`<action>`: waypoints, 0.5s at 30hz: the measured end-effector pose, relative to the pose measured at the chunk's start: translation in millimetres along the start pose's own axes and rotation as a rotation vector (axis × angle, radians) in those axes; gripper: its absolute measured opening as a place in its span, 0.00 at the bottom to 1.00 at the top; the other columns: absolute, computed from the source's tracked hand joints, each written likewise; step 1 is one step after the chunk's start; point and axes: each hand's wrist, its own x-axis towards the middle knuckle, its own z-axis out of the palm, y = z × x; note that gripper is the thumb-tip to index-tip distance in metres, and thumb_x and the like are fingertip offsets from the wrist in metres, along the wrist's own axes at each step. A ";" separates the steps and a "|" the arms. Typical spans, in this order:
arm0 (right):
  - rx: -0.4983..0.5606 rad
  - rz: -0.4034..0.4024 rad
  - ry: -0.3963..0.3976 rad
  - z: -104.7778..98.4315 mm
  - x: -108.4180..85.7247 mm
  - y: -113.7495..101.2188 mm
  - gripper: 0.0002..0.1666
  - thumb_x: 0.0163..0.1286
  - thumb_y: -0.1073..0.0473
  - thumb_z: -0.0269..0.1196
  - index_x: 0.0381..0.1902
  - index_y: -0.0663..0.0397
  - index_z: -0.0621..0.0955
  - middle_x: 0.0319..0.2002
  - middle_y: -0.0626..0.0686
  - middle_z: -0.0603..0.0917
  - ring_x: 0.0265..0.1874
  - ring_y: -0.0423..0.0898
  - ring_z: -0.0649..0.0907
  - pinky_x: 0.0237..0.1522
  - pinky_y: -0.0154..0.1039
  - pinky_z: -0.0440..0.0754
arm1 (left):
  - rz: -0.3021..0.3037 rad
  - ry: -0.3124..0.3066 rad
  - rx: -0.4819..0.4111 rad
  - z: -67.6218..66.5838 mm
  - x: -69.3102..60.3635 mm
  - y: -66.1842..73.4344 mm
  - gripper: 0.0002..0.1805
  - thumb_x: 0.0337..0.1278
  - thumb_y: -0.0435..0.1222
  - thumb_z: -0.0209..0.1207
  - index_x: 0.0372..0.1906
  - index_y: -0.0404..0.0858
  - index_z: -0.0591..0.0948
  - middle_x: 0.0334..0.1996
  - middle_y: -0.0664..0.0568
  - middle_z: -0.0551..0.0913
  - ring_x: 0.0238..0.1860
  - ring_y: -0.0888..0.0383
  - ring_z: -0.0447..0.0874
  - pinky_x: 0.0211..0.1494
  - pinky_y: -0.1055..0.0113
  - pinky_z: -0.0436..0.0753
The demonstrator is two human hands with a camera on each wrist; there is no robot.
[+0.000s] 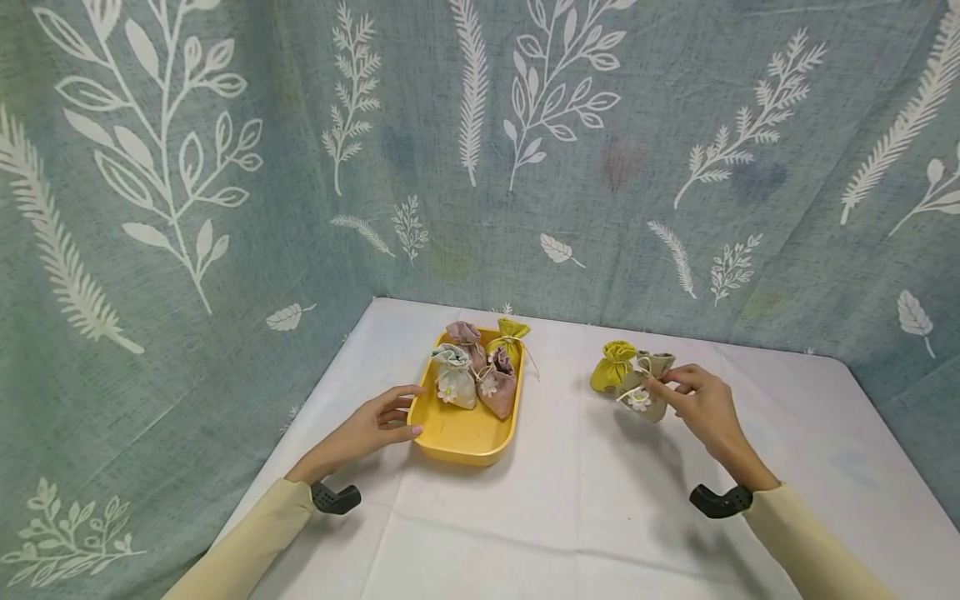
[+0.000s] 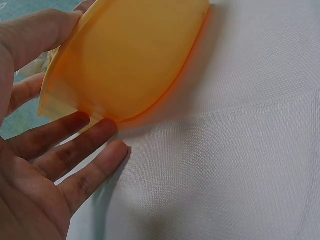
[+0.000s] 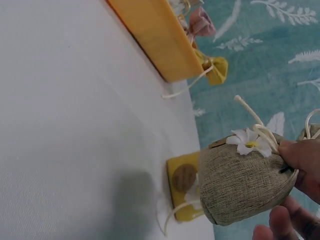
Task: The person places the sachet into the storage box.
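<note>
In the head view my right hand [image 1: 705, 408] pinches a grey-beige drawstring pouch [image 3: 245, 187] near its tied neck. It has a white flower and cream cord; the pouch appears lifted in the right wrist view. Close beside it stands a mustard-yellow pouch [image 1: 613, 367], partly hidden behind it in the right wrist view. My left hand [image 1: 378, 421] rests against the left rim of a yellow tray [image 1: 457, 457], its fingers spread and fairly straight. Inside the tray's far part are a pale grey-green pouch [image 1: 456, 379], two mauve pouches [image 1: 498, 396] and a yellow-green pouch [image 1: 512, 333].
A white cloth covers the table [image 1: 525, 533]. Green-blue curtains [image 1: 450, 217] with white leaf prints hang behind and to the left. Dark wrist devices [image 1: 337, 498] sit on both wrists.
</note>
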 end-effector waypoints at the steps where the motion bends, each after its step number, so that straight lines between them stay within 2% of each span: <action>1: -0.001 -0.001 -0.003 1.4 0.3 -1.6 0.27 0.69 0.39 0.69 0.47 0.59 0.88 0.50 0.55 0.83 0.34 0.50 0.82 0.28 0.40 0.86 | -0.003 0.002 -0.001 -0.1 -0.2 0.1 0.38 0.64 0.44 0.70 0.76 0.51 0.68 0.72 0.41 0.70 0.67 0.44 0.75 0.71 0.48 0.75; 7: 0.008 -0.026 -0.022 9.1 1.5 -12.8 0.26 0.69 0.40 0.70 0.47 0.57 0.89 0.48 0.54 0.83 0.32 0.51 0.82 0.25 0.38 0.82 | -0.014 0.015 0.009 -0.1 0.0 0.4 0.37 0.64 0.45 0.70 0.75 0.54 0.68 0.72 0.44 0.70 0.67 0.45 0.75 0.71 0.49 0.75; 15: 0.040 -0.084 -0.035 23.2 4.0 -26.1 0.22 0.68 0.42 0.71 0.44 0.56 0.90 0.46 0.52 0.84 0.33 0.47 0.81 0.25 0.37 0.81 | 0.003 0.005 0.009 -0.4 -0.6 1.2 0.40 0.63 0.48 0.71 0.77 0.49 0.67 0.72 0.42 0.70 0.67 0.44 0.74 0.71 0.48 0.74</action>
